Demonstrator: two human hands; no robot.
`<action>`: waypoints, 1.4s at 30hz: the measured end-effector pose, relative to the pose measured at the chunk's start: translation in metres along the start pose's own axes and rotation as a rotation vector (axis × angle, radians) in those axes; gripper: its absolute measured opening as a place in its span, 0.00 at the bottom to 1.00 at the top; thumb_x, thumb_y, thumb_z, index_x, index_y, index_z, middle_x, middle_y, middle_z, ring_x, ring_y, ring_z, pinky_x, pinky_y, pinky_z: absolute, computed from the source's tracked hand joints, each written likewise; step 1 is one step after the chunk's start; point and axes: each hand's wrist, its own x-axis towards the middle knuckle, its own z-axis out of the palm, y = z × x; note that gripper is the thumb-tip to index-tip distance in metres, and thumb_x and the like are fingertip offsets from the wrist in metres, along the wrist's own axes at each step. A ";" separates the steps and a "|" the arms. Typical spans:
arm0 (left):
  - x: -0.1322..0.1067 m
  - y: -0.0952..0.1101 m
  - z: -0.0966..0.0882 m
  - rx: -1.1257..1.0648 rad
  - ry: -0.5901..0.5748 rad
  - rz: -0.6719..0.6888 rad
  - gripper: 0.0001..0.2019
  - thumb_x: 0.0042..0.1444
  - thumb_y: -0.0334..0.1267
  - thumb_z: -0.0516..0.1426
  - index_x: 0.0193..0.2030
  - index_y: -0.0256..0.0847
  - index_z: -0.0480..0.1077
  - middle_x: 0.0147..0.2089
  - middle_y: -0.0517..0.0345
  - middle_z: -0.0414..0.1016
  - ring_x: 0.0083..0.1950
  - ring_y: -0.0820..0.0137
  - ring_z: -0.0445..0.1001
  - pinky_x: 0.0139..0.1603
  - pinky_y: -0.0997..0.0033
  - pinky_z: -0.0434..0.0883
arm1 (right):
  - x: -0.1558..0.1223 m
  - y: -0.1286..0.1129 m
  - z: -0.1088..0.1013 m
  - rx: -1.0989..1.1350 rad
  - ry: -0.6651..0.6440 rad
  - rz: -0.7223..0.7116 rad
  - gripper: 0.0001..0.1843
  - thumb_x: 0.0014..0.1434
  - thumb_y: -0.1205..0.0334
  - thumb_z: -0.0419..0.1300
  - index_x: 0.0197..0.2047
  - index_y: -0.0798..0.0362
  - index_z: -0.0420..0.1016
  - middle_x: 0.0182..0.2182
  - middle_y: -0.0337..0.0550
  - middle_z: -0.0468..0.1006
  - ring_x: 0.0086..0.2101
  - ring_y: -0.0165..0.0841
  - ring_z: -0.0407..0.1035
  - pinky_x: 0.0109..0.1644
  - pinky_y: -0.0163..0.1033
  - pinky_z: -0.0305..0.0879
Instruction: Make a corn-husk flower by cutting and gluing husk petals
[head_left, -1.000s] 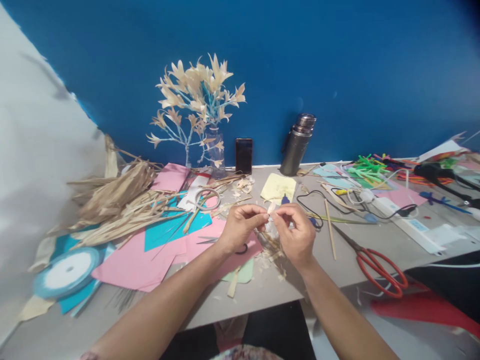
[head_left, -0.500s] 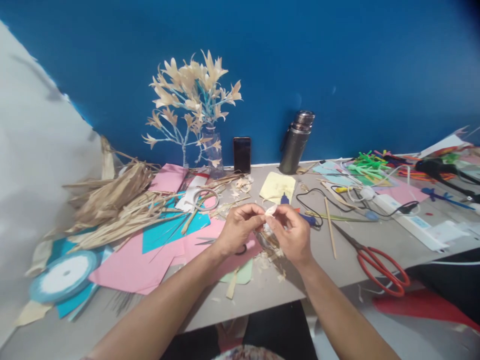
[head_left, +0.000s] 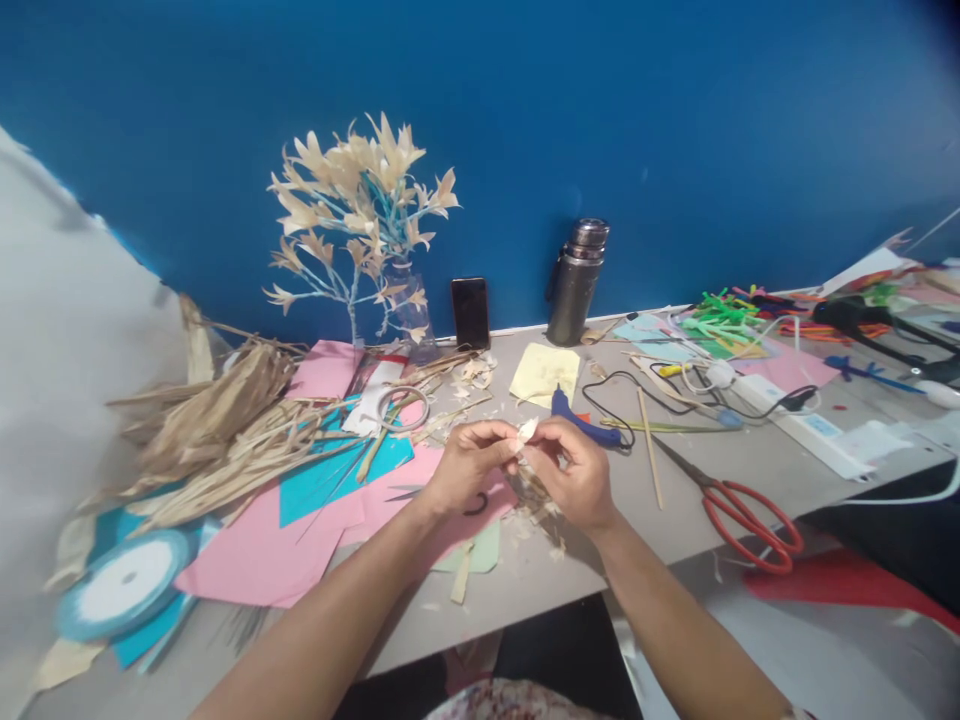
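Observation:
Between my fingertips is a small cream petal-like piece (head_left: pixel 527 431), apparently dried husk. My left hand (head_left: pixel 474 462) pinches it from one side and my right hand (head_left: pixel 574 470) from the other, both above the table's middle. Just beyond my right hand lies a blue glue gun (head_left: pixel 577 418), partly hidden by the fingers. Small scissors (head_left: pixel 405 492) rest on pink paper (head_left: pixel 337 535), half covered by my left hand. Husk scraps (head_left: pixel 541 505) are scattered beneath my hands. A bunch of cream husk flowers (head_left: pixel 360 200) on blue stems stands in a clear bottle at the back.
Dried husks (head_left: pixel 217 420) and a ribbon roll (head_left: pixel 124 585) lie at the left. A phone (head_left: pixel 470 313) and a steel flask (head_left: pixel 579 285) stand against the blue wall. Red-handled scissors (head_left: pixel 750 520), a wooden stick (head_left: pixel 650 450) and a white power strip (head_left: pixel 802 425) are to the right.
The view has shifted slightly, so the background things sit further left. More of the glue gun shows now. Both hands keep pinching the petal-like piece, which has tilted a little.

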 end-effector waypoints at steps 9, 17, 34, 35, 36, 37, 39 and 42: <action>0.003 -0.009 -0.006 -0.128 -0.046 -0.060 0.14 0.42 0.42 0.73 0.30 0.36 0.78 0.24 0.58 0.75 0.23 0.75 0.70 0.29 0.74 0.66 | 0.003 -0.005 -0.002 0.025 -0.016 -0.056 0.03 0.62 0.66 0.60 0.35 0.52 0.74 0.31 0.41 0.77 0.28 0.30 0.68 0.31 0.36 0.65; 0.004 -0.008 -0.010 -0.055 -0.078 -0.056 0.13 0.44 0.43 0.72 0.29 0.35 0.79 0.25 0.57 0.76 0.25 0.75 0.71 0.31 0.74 0.68 | 0.002 -0.002 -0.002 0.023 -0.042 0.036 0.02 0.62 0.64 0.60 0.37 0.52 0.74 0.27 0.37 0.75 0.25 0.29 0.67 0.29 0.34 0.64; 0.002 -0.002 -0.006 -0.005 -0.045 -0.087 0.08 0.45 0.37 0.69 0.28 0.36 0.77 0.22 0.59 0.74 0.23 0.75 0.70 0.25 0.78 0.65 | 0.004 0.004 -0.010 -0.135 0.030 -0.282 0.19 0.59 0.73 0.61 0.53 0.50 0.71 0.43 0.47 0.73 0.25 0.28 0.65 0.26 0.37 0.66; 0.002 -0.002 -0.006 -0.025 -0.049 -0.085 0.07 0.45 0.36 0.68 0.28 0.36 0.77 0.22 0.59 0.74 0.23 0.75 0.70 0.26 0.77 0.65 | 0.004 0.005 -0.010 -0.136 0.030 -0.299 0.19 0.59 0.73 0.61 0.52 0.50 0.71 0.43 0.47 0.73 0.25 0.27 0.64 0.26 0.36 0.65; 0.002 -0.002 -0.006 -0.042 -0.056 -0.083 0.07 0.45 0.36 0.68 0.27 0.36 0.76 0.23 0.59 0.74 0.23 0.76 0.70 0.26 0.77 0.65 | 0.003 0.005 -0.009 -0.143 0.031 -0.320 0.18 0.59 0.74 0.61 0.51 0.50 0.72 0.43 0.47 0.73 0.25 0.27 0.65 0.26 0.37 0.66; 0.002 -0.003 -0.005 -0.055 -0.062 -0.080 0.07 0.45 0.35 0.68 0.27 0.36 0.76 0.23 0.59 0.74 0.23 0.76 0.70 0.26 0.77 0.66 | 0.003 0.006 -0.009 -0.154 0.029 -0.336 0.17 0.59 0.74 0.62 0.50 0.50 0.73 0.44 0.48 0.73 0.26 0.27 0.66 0.27 0.37 0.66; 0.002 -0.003 -0.005 -0.057 -0.064 -0.080 0.07 0.46 0.35 0.68 0.28 0.36 0.76 0.23 0.59 0.74 0.23 0.76 0.70 0.27 0.77 0.66 | 0.003 0.007 -0.009 -0.176 0.027 -0.356 0.14 0.59 0.74 0.62 0.47 0.50 0.74 0.44 0.48 0.73 0.29 0.29 0.68 0.28 0.36 0.68; 0.002 -0.003 -0.004 -0.026 -0.055 -0.071 0.08 0.47 0.38 0.69 0.28 0.36 0.77 0.23 0.59 0.74 0.23 0.76 0.69 0.27 0.77 0.65 | 0.003 0.010 -0.009 -0.194 0.021 -0.359 0.11 0.60 0.74 0.62 0.42 0.50 0.76 0.43 0.48 0.73 0.37 0.34 0.72 0.30 0.36 0.70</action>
